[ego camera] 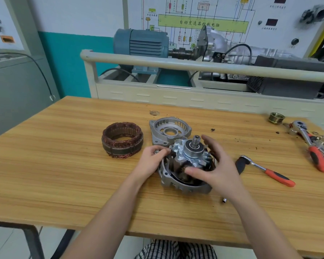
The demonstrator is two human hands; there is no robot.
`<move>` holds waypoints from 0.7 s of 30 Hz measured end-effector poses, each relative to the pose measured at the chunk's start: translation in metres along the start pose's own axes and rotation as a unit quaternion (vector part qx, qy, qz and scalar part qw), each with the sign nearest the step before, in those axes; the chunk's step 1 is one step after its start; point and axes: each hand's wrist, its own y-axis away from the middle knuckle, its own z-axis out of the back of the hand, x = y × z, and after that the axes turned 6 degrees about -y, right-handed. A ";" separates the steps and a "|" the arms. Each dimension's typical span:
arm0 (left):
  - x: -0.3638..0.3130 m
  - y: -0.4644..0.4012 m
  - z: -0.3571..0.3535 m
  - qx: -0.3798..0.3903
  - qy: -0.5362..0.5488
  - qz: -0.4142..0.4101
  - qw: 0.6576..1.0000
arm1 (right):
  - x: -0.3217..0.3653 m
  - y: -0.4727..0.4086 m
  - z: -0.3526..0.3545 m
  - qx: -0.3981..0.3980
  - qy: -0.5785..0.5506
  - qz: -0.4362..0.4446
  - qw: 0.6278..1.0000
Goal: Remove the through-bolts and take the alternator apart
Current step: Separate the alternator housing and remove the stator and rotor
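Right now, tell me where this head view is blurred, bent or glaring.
Head view: wide-angle bending curves the cream rail and the table edges; the upper-right corner near the wall panel is smeared, its labels unreadable; the rotor, stator and both hands stay fairly sharp; lighting is soft and even, shadows faint, no strong glare.

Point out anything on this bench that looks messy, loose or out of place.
Dark crumbs of debris lie scattered on the table right of the front housing. A small socket lies loose near the front edge by the right hand, where it could roll off.
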 end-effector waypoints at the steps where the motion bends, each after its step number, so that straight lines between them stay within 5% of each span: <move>1: 0.001 0.000 0.001 0.001 -0.002 0.001 1.000 | -0.001 -0.001 -0.001 0.003 0.022 -0.002 1.000; 10: 0.000 0.000 0.001 0.008 -0.006 0.000 1.000 | -0.013 -0.014 0.040 -0.106 -0.058 -0.018 0.993; 13: -0.001 0.000 0.002 0.009 -0.009 0.002 1.000 | -0.004 -0.007 0.029 -0.047 -0.106 -0.001 0.993; 16: -0.001 0.000 0.002 0.003 -0.020 0.007 1.000 | -0.003 0.002 0.009 0.048 -0.028 -0.001 0.998; 21: -0.002 0.002 0.002 -0.004 -0.009 0.020 1.000 | -0.021 -0.003 0.016 -0.029 -0.069 -0.019 0.997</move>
